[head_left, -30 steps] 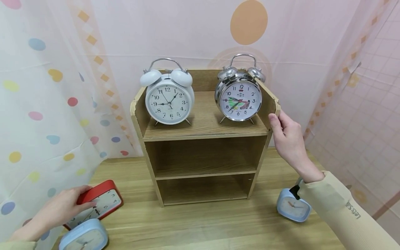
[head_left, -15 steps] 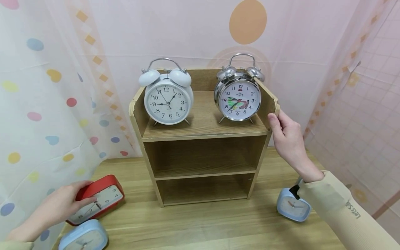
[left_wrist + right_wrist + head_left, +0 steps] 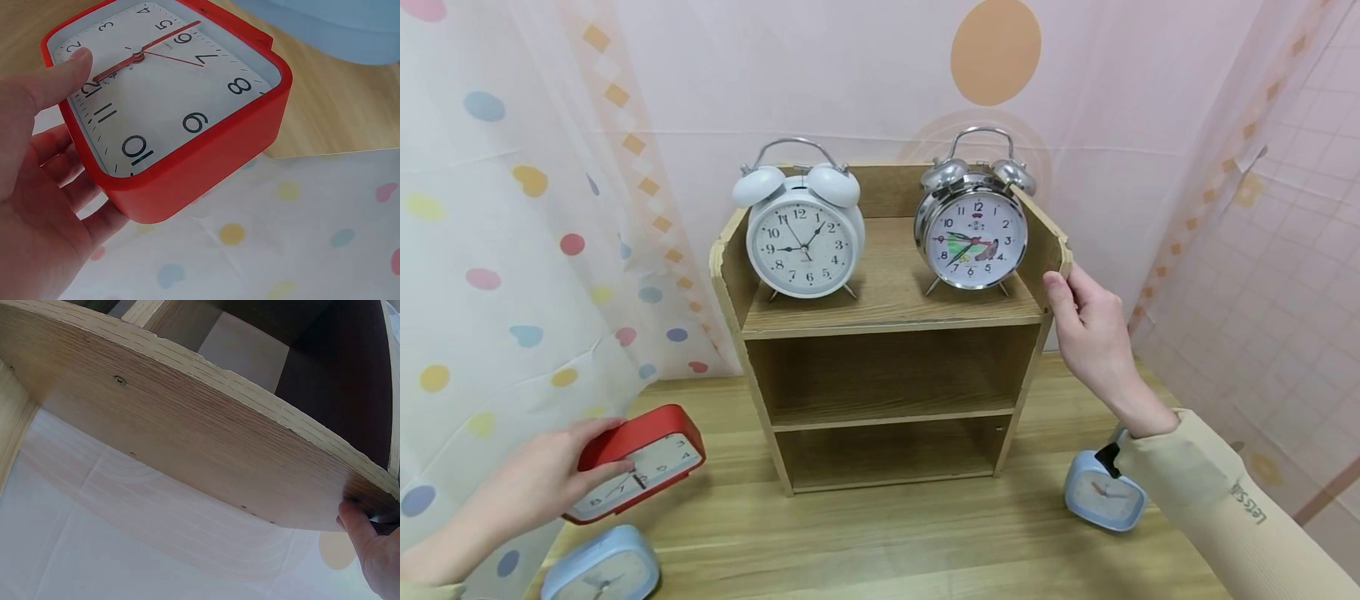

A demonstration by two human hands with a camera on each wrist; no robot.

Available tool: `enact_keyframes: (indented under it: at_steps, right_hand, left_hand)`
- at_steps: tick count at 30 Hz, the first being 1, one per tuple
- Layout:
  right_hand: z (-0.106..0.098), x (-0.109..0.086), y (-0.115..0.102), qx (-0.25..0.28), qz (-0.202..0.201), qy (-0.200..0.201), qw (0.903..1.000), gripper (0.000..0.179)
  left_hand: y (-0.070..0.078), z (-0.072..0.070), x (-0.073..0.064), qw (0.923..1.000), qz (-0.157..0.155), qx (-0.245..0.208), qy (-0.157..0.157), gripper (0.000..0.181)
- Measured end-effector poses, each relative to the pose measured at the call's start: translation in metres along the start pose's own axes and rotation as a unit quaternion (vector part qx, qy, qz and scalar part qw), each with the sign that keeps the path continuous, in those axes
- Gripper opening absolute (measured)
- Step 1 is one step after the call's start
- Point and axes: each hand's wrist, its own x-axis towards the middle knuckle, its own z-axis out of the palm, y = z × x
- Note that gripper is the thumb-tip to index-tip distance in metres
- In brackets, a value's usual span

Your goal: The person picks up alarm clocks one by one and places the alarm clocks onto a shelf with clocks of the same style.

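Note:
My left hand (image 3: 531, 479) holds a red square-cornered clock (image 3: 658, 471) at the lower left, tilted and apparently above the table. In the left wrist view the thumb lies on the white clock face (image 3: 165, 94), near the 12, with the other fingers behind the case. At the upper front corner of a wooden shelf (image 3: 887, 329), my right hand (image 3: 1093, 342) grips the right side panel (image 3: 187, 434). A white twin-bell alarm clock (image 3: 805, 246) stands on the shelf's top level at left. On the same level at right stands a silver twin-bell alarm clock (image 3: 977, 242).
Close below the left hand sits a light blue clock (image 3: 602, 562). Another light blue clock (image 3: 1105, 496) stands at right, partly behind the right sleeve (image 3: 1247, 500). The wood-grain table (image 3: 865, 542) extends in front of the shelf. Dotted curtain (image 3: 550, 250) hangs beside the table.
The left hand has raised the red clock and shifted it slightly to the right, widening its gap from the blue clock. My right hand stays on the shelf panel.

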Motion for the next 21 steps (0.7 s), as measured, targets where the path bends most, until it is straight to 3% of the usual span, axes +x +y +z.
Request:
enact_keyframes:
  at_steps: [9, 15, 21]
  right_hand:
    - [0.000, 0.000, -0.002, -0.001, -0.001, 0.003, 1.0000, 0.031]
    - [0.000, -0.001, -0.002, -0.005, -0.001, 0.004, 1.0000, 0.031]
    - [0.000, -0.001, -0.002, -0.008, 0.000, 0.002, 1.0000, 0.031]
  left_hand:
    - [0.015, -0.010, -0.006, 0.9981, 0.037, -0.002, 0.049, 0.051]
    - [0.025, -0.019, -0.007, 0.9992, 0.027, 0.000, 0.031, 0.051]
    - [0.033, -0.023, -0.012, 0.9984, 0.037, 0.012, 0.042, 0.053]
